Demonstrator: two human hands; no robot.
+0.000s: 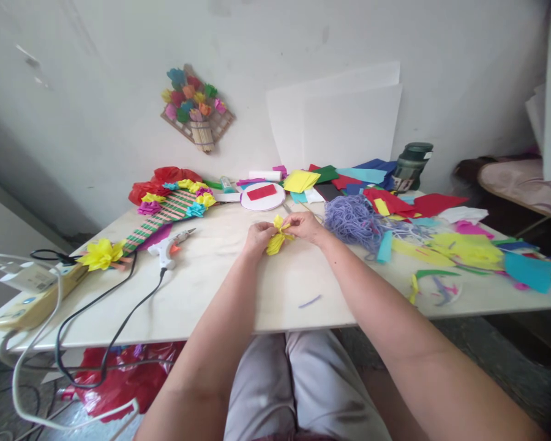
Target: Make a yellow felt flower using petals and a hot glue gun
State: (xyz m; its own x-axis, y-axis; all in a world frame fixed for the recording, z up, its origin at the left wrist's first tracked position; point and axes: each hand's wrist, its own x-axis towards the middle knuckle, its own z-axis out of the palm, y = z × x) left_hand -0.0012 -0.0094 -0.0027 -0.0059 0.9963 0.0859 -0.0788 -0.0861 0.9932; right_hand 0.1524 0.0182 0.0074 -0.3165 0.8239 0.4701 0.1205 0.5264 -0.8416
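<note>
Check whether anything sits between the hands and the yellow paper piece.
Nothing visible does. The left hand and the right hand both already pinch the yellow paper piece above the table. The glue gun and purple yarn lie off to the sides.

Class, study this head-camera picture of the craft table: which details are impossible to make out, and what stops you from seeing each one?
- Yellow paper piece: its middle is covered by the left hand and right hand, so the fold or tie is unseen.
- Green jar: label too small to read.
- Power strip: sockets too small and blurred to read.
- Bench: cut off by the right edge.
</note>
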